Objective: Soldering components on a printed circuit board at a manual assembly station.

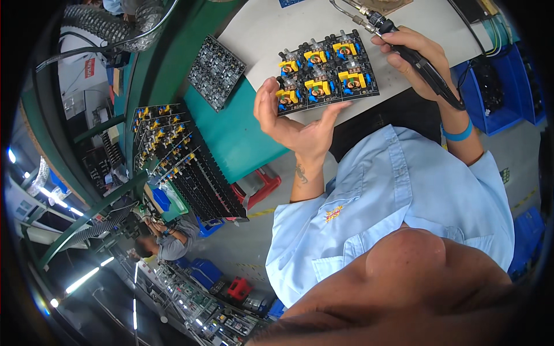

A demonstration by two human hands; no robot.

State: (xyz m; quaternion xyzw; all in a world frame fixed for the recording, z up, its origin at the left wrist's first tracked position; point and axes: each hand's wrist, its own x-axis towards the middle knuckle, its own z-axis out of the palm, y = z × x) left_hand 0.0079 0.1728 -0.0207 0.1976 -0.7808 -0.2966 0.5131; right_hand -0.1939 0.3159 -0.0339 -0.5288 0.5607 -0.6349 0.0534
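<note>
A black circuit board panel (pixel 314 102) carries yellow blocks, copper coils, blue discs and clear upright parts in two rows. My left hand (pixel 300 130) grips its near left corner, fingers along the left side and thumb at the near edge. In my right hand (pixel 430 55) is a black-handled soldering iron (pixel 412 56) with a thin metal tube beside its shaft. Its metal end points to the far left, beyond the panel's far right corner and apart from it. My fingers wrap round the handle.
Another populated board (pixel 216 72) lies to the left, by the green mat (pixel 242 138). Further left, several boards stand in a black rack (pixel 205 167). Blue bins (pixel 490 98) are on the right. A flexible duct (pixel 115 29) hangs at the far left. A co-worker (pixel 173 239) sits at the lower left.
</note>
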